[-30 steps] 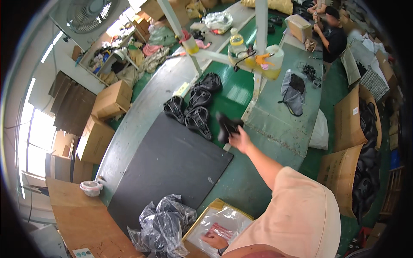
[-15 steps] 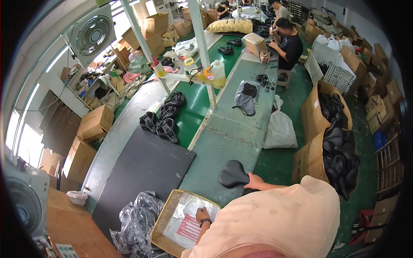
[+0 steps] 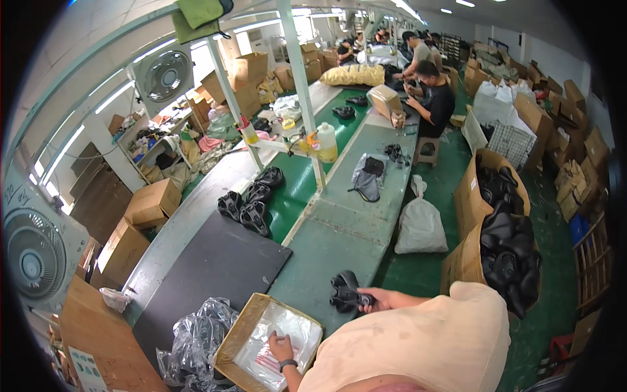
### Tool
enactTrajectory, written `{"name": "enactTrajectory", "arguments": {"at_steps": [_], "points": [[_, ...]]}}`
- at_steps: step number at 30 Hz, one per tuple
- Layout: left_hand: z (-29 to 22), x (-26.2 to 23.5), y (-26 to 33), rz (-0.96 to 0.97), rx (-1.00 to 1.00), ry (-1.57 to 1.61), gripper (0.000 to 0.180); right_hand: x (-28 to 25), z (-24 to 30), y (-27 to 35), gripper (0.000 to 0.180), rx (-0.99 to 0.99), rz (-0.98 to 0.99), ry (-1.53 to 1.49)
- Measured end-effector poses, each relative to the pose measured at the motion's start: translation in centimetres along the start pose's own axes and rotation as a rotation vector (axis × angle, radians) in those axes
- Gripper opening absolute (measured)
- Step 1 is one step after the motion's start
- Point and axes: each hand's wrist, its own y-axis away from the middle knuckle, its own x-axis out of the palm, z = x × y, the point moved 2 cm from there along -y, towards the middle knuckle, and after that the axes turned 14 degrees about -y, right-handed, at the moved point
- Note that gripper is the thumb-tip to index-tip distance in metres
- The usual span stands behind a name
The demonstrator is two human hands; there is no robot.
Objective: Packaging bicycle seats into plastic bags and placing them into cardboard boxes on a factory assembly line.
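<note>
My right hand (image 3: 380, 300) grips a black bicycle saddle (image 3: 347, 293), held just above the green workbench (image 3: 339, 235) with its underside showing. My left hand (image 3: 279, 344) rests flat on a clear plastic bag (image 3: 277, 336) that lies inside a shallow cardboard tray (image 3: 243, 326) at the near edge of the bench. A crumpled heap of clear plastic bags (image 3: 196, 336) sits just left of the tray.
A black mat (image 3: 209, 271) lies on the bench beside several black saddles (image 3: 251, 202) on the belt. Cardboard boxes full of black saddles (image 3: 503, 242) stand at right, a white sack (image 3: 420, 225) on the floor. Other people (image 3: 432, 98) work farther down the line.
My right hand has brought the saddle back from far out on the bench to close in front of me and turned it over. My left hand has stayed on the bag in the tray.
</note>
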Motion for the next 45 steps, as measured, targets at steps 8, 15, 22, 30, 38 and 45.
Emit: {"name": "enactTrajectory", "arguments": {"at_steps": [8, 15, 22, 30, 38, 45], "points": [[-2.4, -8.5, -2.0, 0.384, -0.223, -0.584, 0.034, -0.8, -4.4, 5.1, 0.044, -0.403, 0.138, 0.391], [-2.0, -12.6, -1.2, 0.548, 0.030, -0.752, 0.028, -0.7, 1.9, -6.2, 0.030, -0.120, -0.236, 0.329], [-11.1, -12.0, 2.2, 0.274, -0.478, 0.507, 0.032, 8.4, -7.2, -0.5, 0.072, 0.105, 0.584, 0.335], [-14.8, -6.8, 4.7, 0.452, -0.350, 0.489, 0.021, 17.2, -12.3, -2.1, 0.056, 0.241, 0.547, 0.655], [-13.9, -14.5, 5.1, 0.280, -0.700, 1.020, 0.015, 14.6, -11.2, -1.5, 0.045, 0.041, 0.476, 0.597], [-15.6, -20.9, 0.2, 0.033, -0.816, 1.420, 0.024, 18.3, -9.3, 3.9, 0.051, -0.010, 0.718, 0.421]]}}
